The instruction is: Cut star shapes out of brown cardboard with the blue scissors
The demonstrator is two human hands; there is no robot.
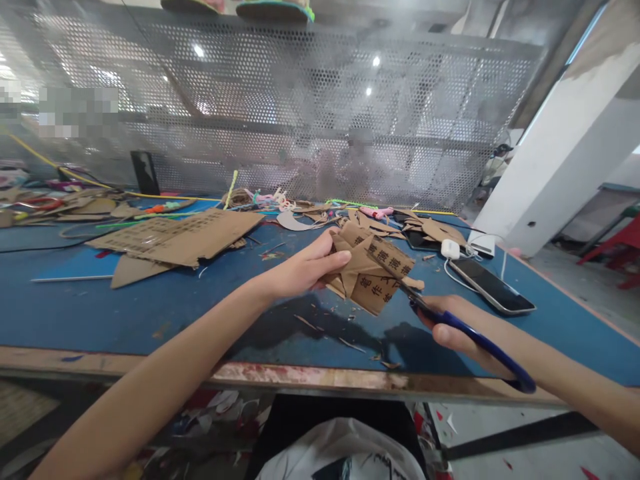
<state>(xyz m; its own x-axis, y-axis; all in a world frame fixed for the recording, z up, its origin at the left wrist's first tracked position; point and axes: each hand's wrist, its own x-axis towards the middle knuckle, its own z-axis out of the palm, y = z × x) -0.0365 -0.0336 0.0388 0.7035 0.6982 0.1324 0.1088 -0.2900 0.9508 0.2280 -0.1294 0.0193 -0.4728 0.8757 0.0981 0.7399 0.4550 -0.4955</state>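
Note:
My left hand (320, 264) grips a folded piece of brown cardboard (370, 285) by its left side, thumb on top. Black printed characters run across the piece, which is held above the blue tabletop. In my right hand (453, 323) is a pair of scissors (480, 343) with dark blue handles. Their blades reach up and left over the right part of the cardboard; whether they are closed on it I cannot tell. Part of my right fingers is hidden behind the scissor handle.
A large cardboard sheet (180, 237) lies on the left of the blue table (65, 313). Cardboard scraps (440, 232) and coloured cords pile along the back. A phone (493, 285) and a white charger (451, 249) lie at the right. Behind stands a perforated metal screen (300, 100).

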